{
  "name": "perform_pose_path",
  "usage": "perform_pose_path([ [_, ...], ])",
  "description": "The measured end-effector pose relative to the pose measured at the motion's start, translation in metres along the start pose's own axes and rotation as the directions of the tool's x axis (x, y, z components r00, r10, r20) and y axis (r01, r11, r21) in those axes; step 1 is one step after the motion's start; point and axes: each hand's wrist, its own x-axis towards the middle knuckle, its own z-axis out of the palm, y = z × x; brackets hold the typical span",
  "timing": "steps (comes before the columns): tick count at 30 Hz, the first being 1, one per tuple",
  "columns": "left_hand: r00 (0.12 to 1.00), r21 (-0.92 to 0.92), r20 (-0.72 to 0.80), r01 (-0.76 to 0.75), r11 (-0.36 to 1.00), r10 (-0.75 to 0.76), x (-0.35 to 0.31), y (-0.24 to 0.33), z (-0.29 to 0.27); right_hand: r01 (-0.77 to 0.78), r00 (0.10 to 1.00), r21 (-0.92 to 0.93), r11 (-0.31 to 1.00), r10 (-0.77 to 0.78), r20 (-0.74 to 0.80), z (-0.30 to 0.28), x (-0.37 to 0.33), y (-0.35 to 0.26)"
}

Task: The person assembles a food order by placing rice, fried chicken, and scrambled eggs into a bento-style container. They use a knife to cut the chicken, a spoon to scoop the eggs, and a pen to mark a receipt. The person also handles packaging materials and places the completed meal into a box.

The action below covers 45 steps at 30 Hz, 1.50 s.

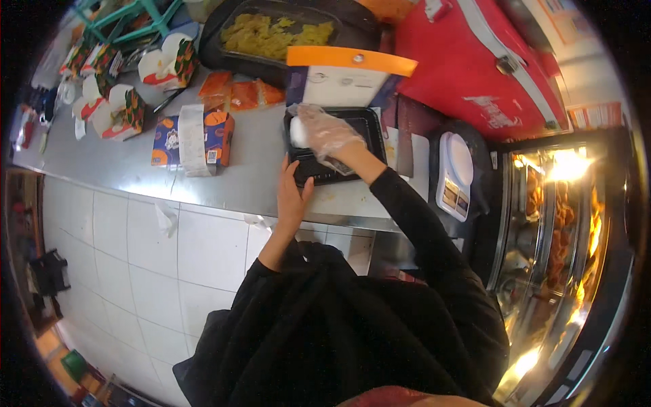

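A black plastic food tray [314,169] lies at the counter's near edge in front of me. My left hand [293,195], bare, grips its near left corner between fingers and thumb. Over the tray reaches my right hand [330,136], in a clear plastic glove, its fingers closed around a small white rounded thing [298,133] at the tray's left side. What that white thing is, I cannot make out. Behind the tray stands an open box lid [342,87], white inside with an orange edge.
An orange-and-purple box [218,139] with a paper slip lies left, near several food cartons [127,112]. Orange packets [244,95] and a black tray of yellowish food [271,35] sit behind. Rightward are a knife [405,146], kitchen scale [456,176], red bag [468,68] and lit food cabinet [563,224].
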Motion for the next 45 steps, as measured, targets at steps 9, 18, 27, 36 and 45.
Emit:
perform_pose_path([
  [9, 0.977, 0.02, 0.069, 0.203, 0.979, -0.204, 0.039, 0.002, -0.03, -0.58, 0.527, 0.347, 0.737, 0.664, -0.53, -0.025, -0.105, -0.009],
  [18, 0.999, 0.329, -0.041, 0.035, 0.944, -0.023, 0.033, -0.025, -0.056, -0.46, 0.727, 0.248, 0.853, 0.522, -0.447, -0.017, -0.112, -0.017],
  [27, 0.969, 0.243, -0.209, 0.181, 0.953, -0.13, 0.039, -0.017, -0.106, -0.412, 0.764, 0.454, 0.79, 0.571, -0.301, 0.002, -0.059, -0.029],
  [36, 0.768, -0.202, -0.582, 0.183, 0.962, -0.268, 0.048, -0.067, -0.122, -0.444, 0.767, 0.508, 0.738, 0.606, -0.21, 0.008, -0.048, -0.045],
  [45, 0.8, 0.198, -0.574, 0.344, 0.918, -0.175, 0.082, -0.111, -0.173, -0.442, 0.797, 0.581, 0.684, 0.597, -0.097, 0.02, -0.012, -0.082],
])
